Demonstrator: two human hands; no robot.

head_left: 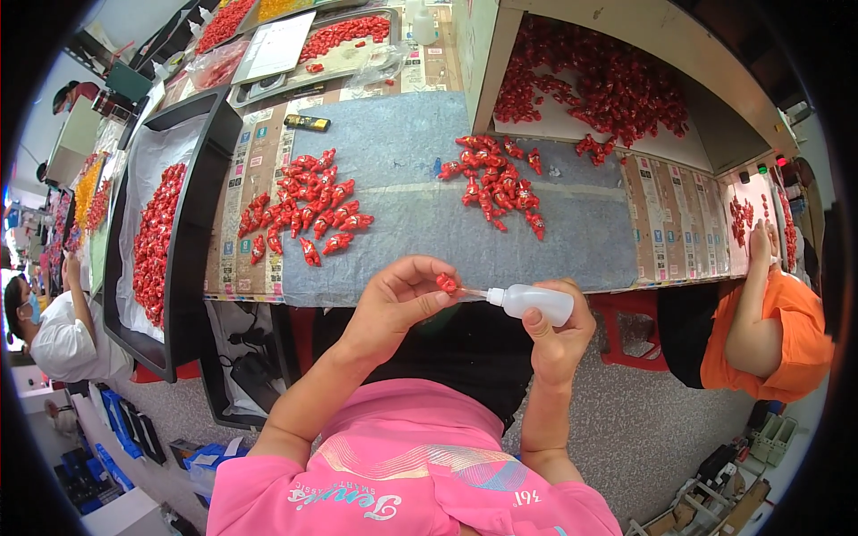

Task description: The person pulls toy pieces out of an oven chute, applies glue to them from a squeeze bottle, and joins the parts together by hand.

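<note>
My left hand [399,301] pinches a small red figurine [447,283] just in front of the table's near edge. My right hand [559,335] is wrapped round a white squeeze bottle [539,305] that lies nearly level. The bottle's thin nozzle points left and its tip is at the figurine; whether it touches cannot be made out. On the blue-grey cloth [407,223] beyond my hands, a loose pile of red figurines [308,201] spreads at the left. A second cluster of red figurines [497,183] lies right of the middle.
A box [572,132] heaped with red pieces stands at the back right. At the left sits a black tray [198,170] of red pieces. A black-and-yellow tube-like item [307,122] lies near the cloth's far left. People sit at both sides, one in an orange shirt [786,335].
</note>
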